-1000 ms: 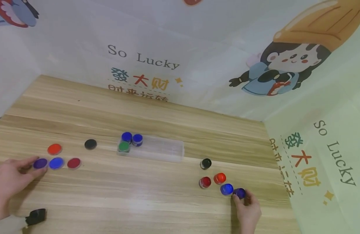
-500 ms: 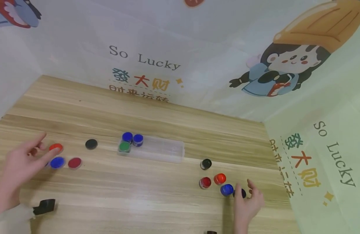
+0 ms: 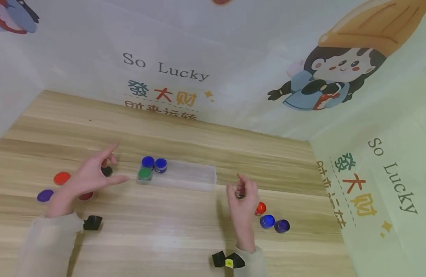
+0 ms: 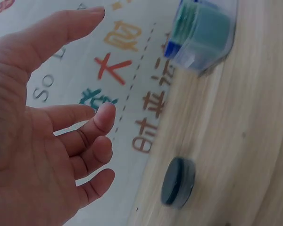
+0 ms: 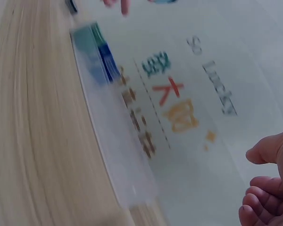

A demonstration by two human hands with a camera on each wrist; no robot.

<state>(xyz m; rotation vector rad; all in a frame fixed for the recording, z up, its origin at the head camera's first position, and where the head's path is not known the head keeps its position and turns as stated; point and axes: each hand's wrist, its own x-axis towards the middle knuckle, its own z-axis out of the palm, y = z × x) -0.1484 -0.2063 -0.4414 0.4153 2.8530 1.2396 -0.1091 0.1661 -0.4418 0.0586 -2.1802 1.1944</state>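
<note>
Left hand: this hand [image 3: 88,175] had left the purple piece and swung inward, so that it hung over the black piece [image 3: 105,171], near the clear case; thumb and forefinger were spread wide, the other fingers loosely bent, and it held nothing

Right hand: this hand [image 3: 245,204] had let go of the purple pot and come inward over the black pot [image 3: 240,195]; thumb and forefinger stood apart, the rest were curled, and nothing showed in its hold

Purple pair: the purple piece [image 3: 45,195] lay at the outer end of the left group and the purple pot [image 3: 282,226] at the outer end of the right one, both free of fingers; this placing looked finished

Black pair: both were on the table [image 3: 185,219], neither gripped as far as the views showed

Clear case: this case [image 3: 195,177] had kept its three pots, two blue [image 3: 160,165] and one green [image 3: 145,173], crowded at its left end

Red pair: the red piece [image 3: 62,178] and red pot [image 3: 260,208] had stayed in their groups

Meaning: with both hands unladen beside the case, the work seemed to be between two pieces
</note>
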